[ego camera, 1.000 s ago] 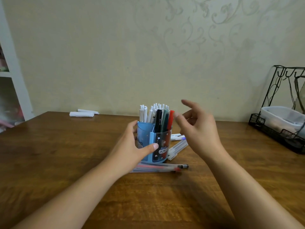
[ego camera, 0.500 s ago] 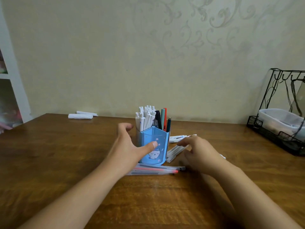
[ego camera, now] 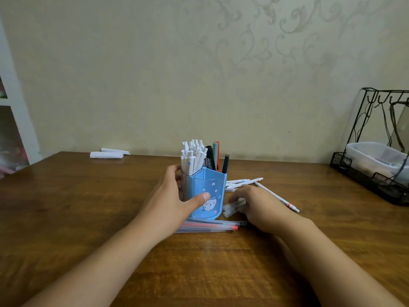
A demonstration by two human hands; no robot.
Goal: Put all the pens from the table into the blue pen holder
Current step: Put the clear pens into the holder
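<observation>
The blue pen holder (ego camera: 210, 191) stands upright mid-table, filled with several white pens (ego camera: 192, 156) and a few dark and red ones (ego camera: 215, 156). My left hand (ego camera: 174, 198) wraps around its left side, thumb across the front. My right hand (ego camera: 259, 204) rests on the table just right of the holder, fingers closing on a clear frosted pen (ego camera: 233, 207). Clear pens with red and black ink (ego camera: 210, 227) lie in front of the holder. More white pens (ego camera: 241, 181) lie behind my right hand, and one long white pen (ego camera: 278, 198) lies to its right.
A black wire rack (ego camera: 376, 173) holding a clear plastic tub (ego camera: 374, 158) stands at the right edge. Two white rolled items (ego camera: 106, 154) lie at the back left by the wall. A white shelf (ego camera: 15, 120) borders the left. The wooden table (ego camera: 88, 218) stretches toward me.
My right hand dropped from beside the holder's top to the table and reached the clear pen. The holder was turned under my left hand, its blue cat face now toward me.
</observation>
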